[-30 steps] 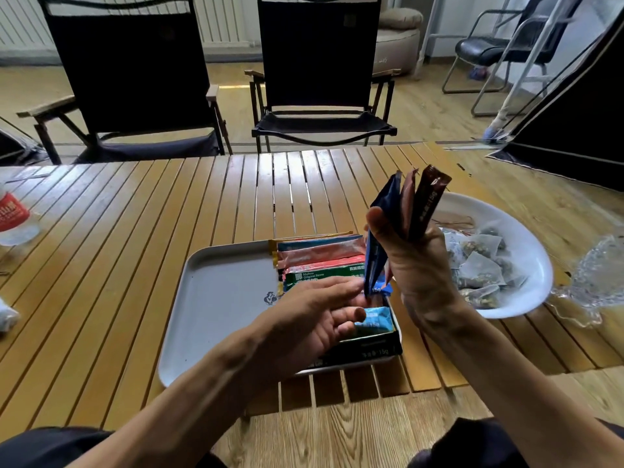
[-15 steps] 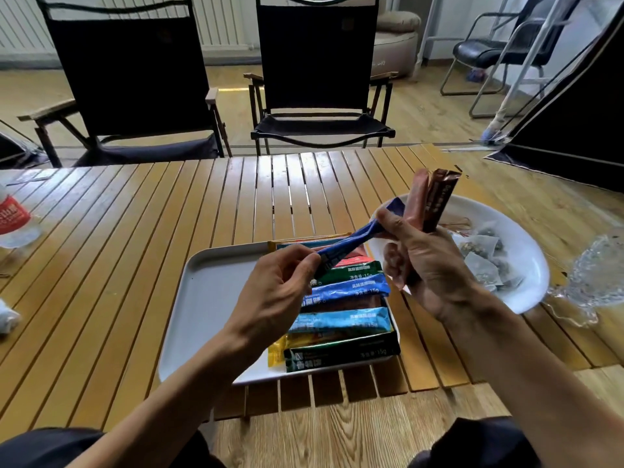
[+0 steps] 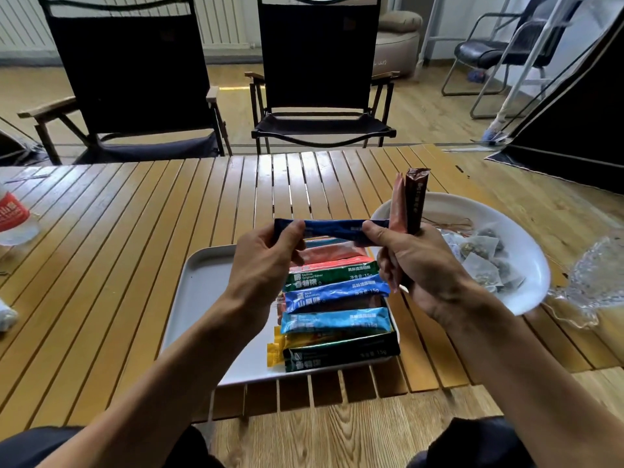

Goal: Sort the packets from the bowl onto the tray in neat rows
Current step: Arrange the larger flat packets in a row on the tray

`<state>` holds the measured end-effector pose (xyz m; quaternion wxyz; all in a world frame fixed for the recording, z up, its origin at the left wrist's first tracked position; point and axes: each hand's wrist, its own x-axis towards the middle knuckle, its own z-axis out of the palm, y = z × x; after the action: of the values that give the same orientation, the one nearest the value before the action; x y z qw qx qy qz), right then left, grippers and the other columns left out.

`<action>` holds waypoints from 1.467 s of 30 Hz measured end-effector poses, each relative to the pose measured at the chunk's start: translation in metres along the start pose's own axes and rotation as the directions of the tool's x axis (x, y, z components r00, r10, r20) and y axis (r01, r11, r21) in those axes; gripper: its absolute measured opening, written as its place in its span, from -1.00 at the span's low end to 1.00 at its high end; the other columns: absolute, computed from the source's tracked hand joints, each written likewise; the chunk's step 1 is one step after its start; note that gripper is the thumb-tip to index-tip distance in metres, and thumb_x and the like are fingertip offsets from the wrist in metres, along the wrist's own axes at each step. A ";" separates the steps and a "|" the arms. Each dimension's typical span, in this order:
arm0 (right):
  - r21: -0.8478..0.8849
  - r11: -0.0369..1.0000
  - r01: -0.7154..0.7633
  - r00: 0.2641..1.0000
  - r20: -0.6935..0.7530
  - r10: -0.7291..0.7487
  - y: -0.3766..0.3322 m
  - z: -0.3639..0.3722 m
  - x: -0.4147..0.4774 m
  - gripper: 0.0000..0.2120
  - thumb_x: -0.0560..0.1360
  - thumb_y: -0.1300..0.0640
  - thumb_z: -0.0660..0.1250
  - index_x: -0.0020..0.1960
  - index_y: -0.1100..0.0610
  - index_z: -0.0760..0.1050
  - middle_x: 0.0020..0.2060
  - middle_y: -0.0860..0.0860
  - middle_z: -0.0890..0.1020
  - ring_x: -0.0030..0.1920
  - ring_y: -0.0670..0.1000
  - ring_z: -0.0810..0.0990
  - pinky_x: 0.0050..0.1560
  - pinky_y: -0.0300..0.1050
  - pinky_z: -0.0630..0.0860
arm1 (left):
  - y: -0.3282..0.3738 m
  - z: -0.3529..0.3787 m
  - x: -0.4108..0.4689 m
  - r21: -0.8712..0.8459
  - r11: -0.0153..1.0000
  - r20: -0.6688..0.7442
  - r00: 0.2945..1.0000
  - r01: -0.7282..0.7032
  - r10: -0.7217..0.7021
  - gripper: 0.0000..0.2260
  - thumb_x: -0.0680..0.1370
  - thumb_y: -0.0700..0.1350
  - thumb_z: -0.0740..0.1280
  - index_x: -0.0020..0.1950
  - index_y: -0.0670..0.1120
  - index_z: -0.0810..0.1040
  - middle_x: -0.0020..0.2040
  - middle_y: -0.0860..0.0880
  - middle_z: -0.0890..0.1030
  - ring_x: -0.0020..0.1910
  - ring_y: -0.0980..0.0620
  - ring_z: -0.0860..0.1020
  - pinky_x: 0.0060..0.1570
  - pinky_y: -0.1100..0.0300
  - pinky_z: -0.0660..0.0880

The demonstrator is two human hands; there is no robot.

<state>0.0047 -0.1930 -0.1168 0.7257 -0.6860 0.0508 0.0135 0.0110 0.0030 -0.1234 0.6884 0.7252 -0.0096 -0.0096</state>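
1. Above the tray's [image 3: 206,282] far edge, two bare hands hold one dark blue stick packet [image 3: 332,228] level and crosswise, clear of the row beneath it.
2. At the packet's left end, the left hand [image 3: 263,265] pinches it between thumb and curled fingers.
3. At the packet's right end, the right hand [image 3: 415,265] pinches it with thumb and forefinger. The same hand's other fingers clamp two more sticks upright, an orange-red packet [image 3: 397,207] and a brown packet [image 3: 414,197], which rise above the tray's far right corner.
4. On the tray's right half, stick packets already lie crosswise in one column, edges touching or overlapping: red, green, blue, light blue, yellow, and a dark green packet [image 3: 341,352] against the near rim. The tray's left half is bare.
5. Just right of the tray sits a white bowl [image 3: 526,261]. It now shows pale tea-bag sachets [image 3: 479,251] with strings; whether any stick packets remain inside cannot be told.
6. Under the tray is a slatted wooden table [image 3: 135,248].
7. Judged step: placing. The blue stick is squared up, ready to be laid down.
8. Judged next move: lower it flat at the far end of the column, parallel to its neighbours, with its ends in line with theirs. The right hand must let go of the blue end without dropping its two upright sticks.
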 end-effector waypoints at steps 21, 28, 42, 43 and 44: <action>-0.022 0.994 -0.109 0.990 0.089 0.111 0.003 -0.003 -0.002 -0.88 0.56 0.27 0.29 0.08 0.22 0.55 -0.54 -0.04 0.58 -0.52 -0.06 0.41 -0.56 -0.25 0.37 | 0.010 -0.005 0.013 0.054 0.971 -0.022 0.972 -0.234 0.236 -0.82 0.44 -0.10 0.41 -0.02 -0.05 0.47 -0.13 -0.04 0.64 -0.16 0.12 0.65 -0.14 0.28 0.57; -0.066 0.984 -0.166 0.986 0.013 0.167 0.009 -0.010 0.004 -0.90 0.55 0.25 0.34 0.04 0.24 0.57 -0.52 0.04 0.45 -0.51 -0.02 0.41 -0.51 -0.18 0.37 | 0.004 -0.007 0.019 0.095 0.972 -0.015 0.976 -0.215 0.217 -0.96 0.52 -0.15 0.34 -0.06 -0.08 0.50 -0.15 -0.07 0.62 -0.27 0.14 0.61 -0.22 0.35 0.54; -0.735 0.678 0.012 0.986 -0.103 -0.129 0.024 -0.003 0.027 -0.84 0.54 0.07 0.37 0.06 0.12 0.61 -0.19 -0.01 0.64 -0.14 0.00 0.63 -0.03 0.00 0.61 | -0.046 -0.006 0.038 0.761 0.637 -0.018 0.978 -0.122 0.208 -0.82 0.50 0.13 0.32 -0.07 0.04 0.52 -0.07 -0.05 0.60 -0.05 -0.03 0.55 0.04 -0.09 0.50; -0.742 0.671 0.006 0.987 -0.101 -0.121 0.025 -0.003 0.029 -0.83 0.54 0.07 0.37 0.07 0.12 0.62 -0.19 -0.01 0.65 -0.14 0.00 0.63 -0.02 -0.01 0.61 | -0.047 -0.006 0.037 0.795 0.589 -0.014 0.965 -0.147 0.260 -0.82 0.50 0.11 0.32 -0.02 0.03 0.54 -0.05 -0.05 0.56 -0.02 -0.01 0.50 0.06 -0.03 0.45; -0.739 0.674 0.001 0.987 -0.106 -0.117 0.025 -0.003 0.029 -0.83 0.54 0.07 0.37 0.08 0.12 0.62 -0.18 -0.01 0.65 -0.14 0.00 0.63 -0.04 -0.03 0.60 | -0.047 -0.004 0.037 0.813 0.549 0.017 0.951 -0.193 0.308 -0.81 0.51 0.08 0.32 0.04 0.03 0.56 -0.01 -0.04 0.53 0.01 0.02 0.45 0.05 0.03 0.39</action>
<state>0.0314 -0.1963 -0.1449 0.3824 -0.9204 0.0711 -0.0404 0.0486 0.0087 -0.1698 0.2776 0.9476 -0.0724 0.1404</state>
